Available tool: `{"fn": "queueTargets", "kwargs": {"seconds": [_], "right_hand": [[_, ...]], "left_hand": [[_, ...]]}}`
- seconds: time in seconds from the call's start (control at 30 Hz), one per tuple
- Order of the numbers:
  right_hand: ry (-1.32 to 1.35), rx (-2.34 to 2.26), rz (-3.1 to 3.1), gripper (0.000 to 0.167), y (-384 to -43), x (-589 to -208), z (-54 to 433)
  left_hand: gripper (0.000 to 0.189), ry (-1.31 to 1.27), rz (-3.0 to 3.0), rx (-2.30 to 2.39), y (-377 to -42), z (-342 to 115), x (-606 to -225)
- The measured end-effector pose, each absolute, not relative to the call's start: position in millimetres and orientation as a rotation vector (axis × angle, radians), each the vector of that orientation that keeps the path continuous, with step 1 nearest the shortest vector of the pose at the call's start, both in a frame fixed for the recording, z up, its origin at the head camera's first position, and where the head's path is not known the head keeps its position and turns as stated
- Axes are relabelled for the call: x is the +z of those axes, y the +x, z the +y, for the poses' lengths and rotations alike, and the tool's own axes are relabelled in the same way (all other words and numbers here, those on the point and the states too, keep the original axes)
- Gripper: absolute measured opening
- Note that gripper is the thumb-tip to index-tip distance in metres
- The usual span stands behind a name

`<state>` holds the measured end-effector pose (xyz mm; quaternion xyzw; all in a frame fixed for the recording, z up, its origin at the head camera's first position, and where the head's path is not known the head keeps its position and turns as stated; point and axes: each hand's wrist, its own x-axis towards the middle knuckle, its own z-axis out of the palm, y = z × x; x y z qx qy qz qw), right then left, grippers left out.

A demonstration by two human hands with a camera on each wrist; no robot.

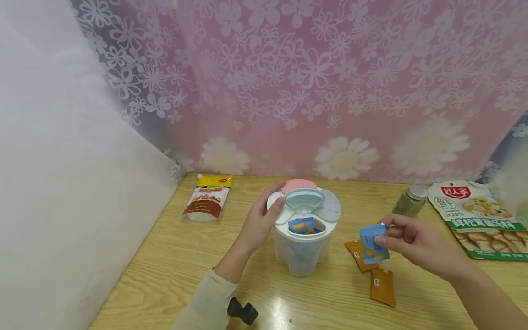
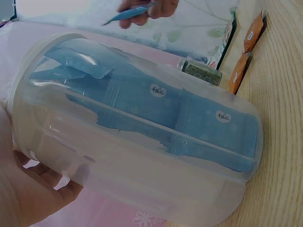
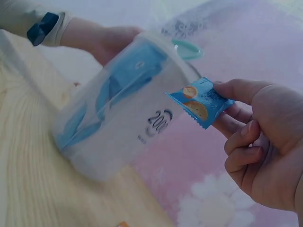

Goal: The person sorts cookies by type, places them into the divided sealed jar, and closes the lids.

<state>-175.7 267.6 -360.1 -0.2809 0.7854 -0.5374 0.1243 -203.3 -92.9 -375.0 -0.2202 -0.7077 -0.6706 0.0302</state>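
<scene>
A translucent storage canister (image 1: 304,256) stands upright on the table, its white lid divided into sections. One flap, pale green (image 1: 305,200), is raised, and the front opening shows a blue snack packet (image 1: 302,225). More blue packets (image 2: 142,94) lie stacked inside the near compartment in the left wrist view. My left hand (image 1: 261,215) grips the canister at its upper left, thumb on the lid and fingers around the side. Right of the canister, my right hand (image 1: 425,245) pinches a small blue packet (image 3: 201,101) with a biscuit picture, held in the air between thumb and fingers.
Below the right hand lie two orange packets (image 1: 382,286) on the wooden table (image 1: 165,275). Behind it stand a glass jar (image 1: 409,201) of green flakes and a large green-white pouch (image 1: 478,220). A yellow-topped bag (image 1: 208,199) lies at the back left, near the white wall (image 1: 82,160).
</scene>
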Motion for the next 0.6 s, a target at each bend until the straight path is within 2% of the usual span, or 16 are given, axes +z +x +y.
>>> {"fn": "queueTargets", "kwargs": {"seconds": [0.33,0.6], "right_hand": [[-0.840,-1.642,2.521,0.017,-173.1,-327.3,233.2],[-0.954,-2.118,2.263,0.025,-178.5,-323.7,201.8]], "left_hand": [[0.049,-0.670,-2.174,-2.059,-203.4,-92.5,-373.6],[0.049,-0.673,-2.181,-2.073,-202.0,-92.3,-374.1]]}}
